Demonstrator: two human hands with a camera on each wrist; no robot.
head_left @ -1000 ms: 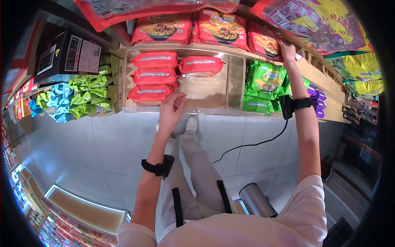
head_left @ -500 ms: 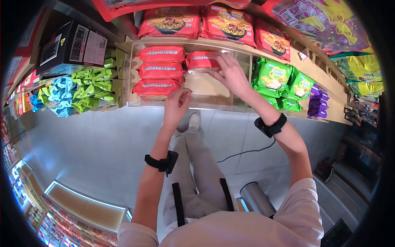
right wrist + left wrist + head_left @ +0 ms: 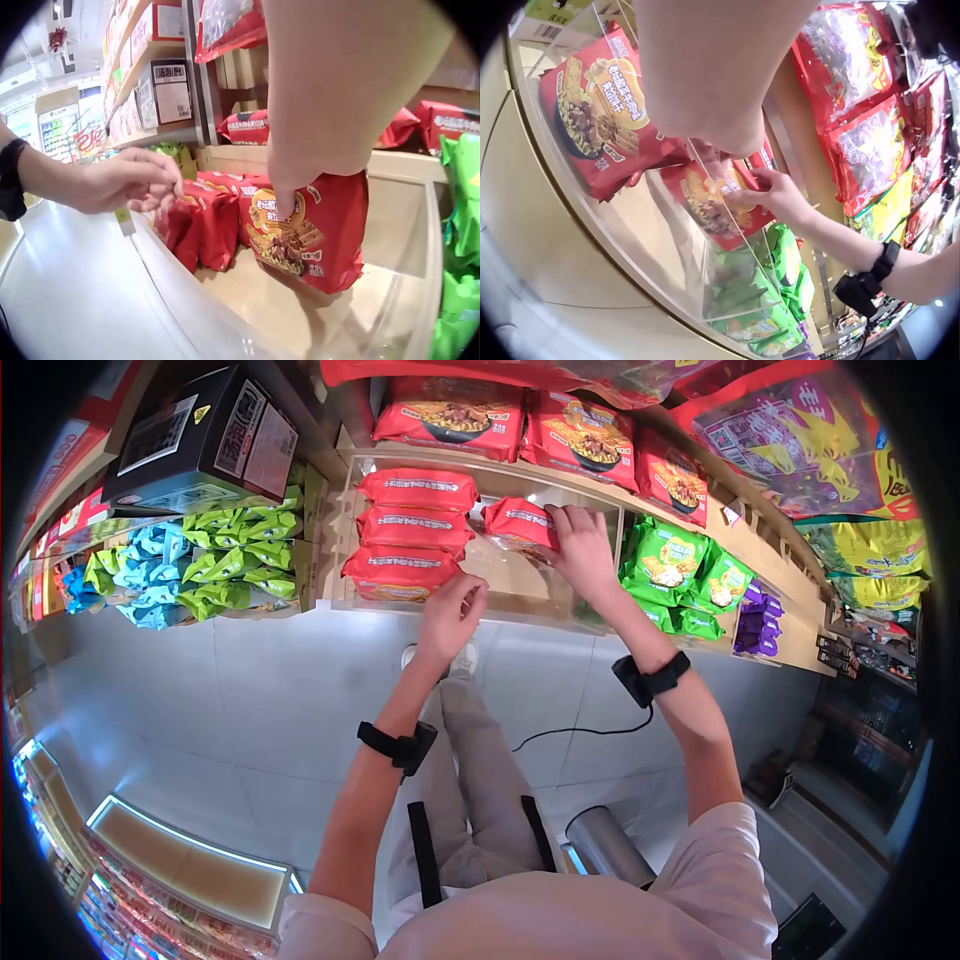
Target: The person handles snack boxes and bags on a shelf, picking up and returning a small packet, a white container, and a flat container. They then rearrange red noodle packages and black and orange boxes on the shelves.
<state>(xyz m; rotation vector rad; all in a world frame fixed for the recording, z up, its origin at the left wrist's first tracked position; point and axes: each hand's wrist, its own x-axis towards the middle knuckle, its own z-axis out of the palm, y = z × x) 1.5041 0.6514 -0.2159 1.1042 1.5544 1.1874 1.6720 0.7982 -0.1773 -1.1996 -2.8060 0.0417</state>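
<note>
Through the head camera I take the clear-walled tray (image 3: 520,585) as my landmark. The red pack (image 3: 515,525) that matters is inside it, right of its middle and toward its back, set askew. The right hand (image 3: 588,552) has it clamped at the end facing the tray's right side; in the right wrist view I see the thumb (image 3: 283,204) laid across the printed face, near the top edge. I cannot tell whether the pack's lower edge touches the tray's base.

The left hand (image 3: 453,620) is at the tray's front edge, fingers loosely bent with nothing between them, near the row of three red packs (image 3: 410,530) that fills the tray's left half. Green packs (image 3: 665,555) sit just beyond the tray's right side, and more red packs (image 3: 580,432) lie on the shelf behind it.

I judge the pack light, an easy load for one hand. Its glossy film looks slick, so I would want a broad pinch rather than a fingertip one. The wrapper should give a little; the pictured biscuits suggest brittle contents, so I would keep the squeeze gentle. The upper edge, thumb on the face and fingers behind, seems the best hold. Gripping only one end, as here, could let the far end swing, so a hold closer to mid-length would steady it.
</note>
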